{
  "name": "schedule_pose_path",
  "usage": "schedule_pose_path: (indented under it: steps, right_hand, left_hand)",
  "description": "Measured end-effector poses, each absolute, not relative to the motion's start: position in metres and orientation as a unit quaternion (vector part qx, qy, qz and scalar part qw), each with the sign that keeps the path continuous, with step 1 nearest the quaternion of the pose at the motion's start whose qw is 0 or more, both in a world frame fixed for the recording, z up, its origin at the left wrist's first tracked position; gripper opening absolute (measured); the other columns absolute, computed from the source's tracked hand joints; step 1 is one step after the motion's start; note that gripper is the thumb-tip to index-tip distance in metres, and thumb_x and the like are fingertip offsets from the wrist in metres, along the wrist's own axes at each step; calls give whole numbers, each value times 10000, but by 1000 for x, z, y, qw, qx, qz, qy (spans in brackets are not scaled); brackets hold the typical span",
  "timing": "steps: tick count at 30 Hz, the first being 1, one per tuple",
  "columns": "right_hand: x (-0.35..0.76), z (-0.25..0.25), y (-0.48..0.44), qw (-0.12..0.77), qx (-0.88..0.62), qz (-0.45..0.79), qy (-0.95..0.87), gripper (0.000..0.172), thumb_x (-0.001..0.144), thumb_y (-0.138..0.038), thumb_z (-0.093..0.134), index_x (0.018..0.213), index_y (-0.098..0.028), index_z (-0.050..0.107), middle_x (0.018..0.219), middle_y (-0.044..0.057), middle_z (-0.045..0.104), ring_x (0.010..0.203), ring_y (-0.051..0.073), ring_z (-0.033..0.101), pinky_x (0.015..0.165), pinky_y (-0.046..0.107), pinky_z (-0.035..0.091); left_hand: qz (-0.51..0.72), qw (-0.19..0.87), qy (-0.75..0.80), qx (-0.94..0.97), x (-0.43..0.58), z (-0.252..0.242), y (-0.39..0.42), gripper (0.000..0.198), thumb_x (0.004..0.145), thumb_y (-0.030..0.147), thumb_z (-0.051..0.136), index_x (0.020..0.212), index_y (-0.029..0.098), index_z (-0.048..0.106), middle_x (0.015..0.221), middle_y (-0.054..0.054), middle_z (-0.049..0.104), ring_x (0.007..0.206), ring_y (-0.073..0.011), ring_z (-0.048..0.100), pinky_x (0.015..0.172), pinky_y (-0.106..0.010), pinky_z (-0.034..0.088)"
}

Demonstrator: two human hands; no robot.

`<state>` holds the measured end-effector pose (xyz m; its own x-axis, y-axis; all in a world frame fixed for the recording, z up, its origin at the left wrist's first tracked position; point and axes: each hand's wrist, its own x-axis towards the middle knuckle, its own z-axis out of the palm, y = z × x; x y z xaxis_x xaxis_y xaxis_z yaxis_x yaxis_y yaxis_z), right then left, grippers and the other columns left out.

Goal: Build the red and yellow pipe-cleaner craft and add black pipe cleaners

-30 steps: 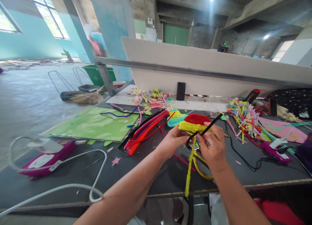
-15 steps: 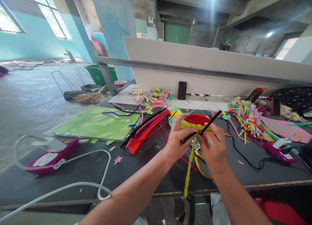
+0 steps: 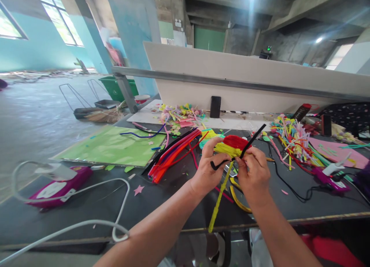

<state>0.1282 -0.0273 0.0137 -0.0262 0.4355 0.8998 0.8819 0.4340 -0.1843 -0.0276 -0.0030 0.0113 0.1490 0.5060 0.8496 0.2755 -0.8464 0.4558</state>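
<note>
Between my hands is a black pipe cleaner [image 3: 254, 136], bent across the base of a red and yellow pipe-cleaner piece [image 3: 235, 142]. My left hand [image 3: 208, 167] pinches it at the left, with one bent end sticking out past the fingers. My right hand [image 3: 254, 173] grips close beside, fingertips nearly touching the left ones; the other black end slants up to the right. A long yellow pipe-cleaner stem [image 3: 218, 205] hangs down from the piece toward the table edge. The fingers partly hide where black and yellow cross.
A bundle of coloured pipe cleaners [image 3: 170, 159] lies left of my hands, beside a green sheet [image 3: 106, 145]. Curved yellow pipe cleaners [image 3: 238, 201] lie below them. Purple power strips [image 3: 62, 188] with cables sit at both sides. A phone [image 3: 215, 107] leans against the back board.
The yellow stem's lower end has swung to the left. The black pipe cleaner's upper end has risen slightly and curves more, and its left end has tilted.
</note>
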Motion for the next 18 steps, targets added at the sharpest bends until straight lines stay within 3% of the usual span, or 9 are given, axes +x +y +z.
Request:
schedule_pose_path:
  steps: [3, 9, 18]
  right_hand:
    - [127, 14, -28, 500, -484, -220, -684, 68, 852, -234, 535, 795, -204, 558, 987, 90, 600, 965, 216, 560, 864, 357, 469]
    - [123, 15, -31, 515, -488, -220, -670, 82, 842, -244, 556, 776, -198, 539, 953, 95, 589, 938, 215, 556, 829, 350, 474]
    - [124, 14, -30, 518, -505, -182, -666, 92, 835, -256, 568, 764, -198, 574, 1029, 105, 570, 982, 211, 552, 841, 357, 475]
  left_hand:
    - [597, 84, 262, 753, -29, 11, -1, 108, 780, 120, 615, 825, 197, 675, 1325, -88, 396, 1226, -273, 427, 1053, -471, 339]
    - [614, 111, 288, 726, -28, 13, -1, 61, 765, 132, 637, 775, 182, 670, 1257, -95, 452, 1161, -248, 482, 941, -393, 446]
    - [626, 147, 296, 706, -28, 14, 3, 23, 766, 154, 633, 766, 161, 655, 1172, -104, 489, 1132, -229, 501, 966, -408, 427]
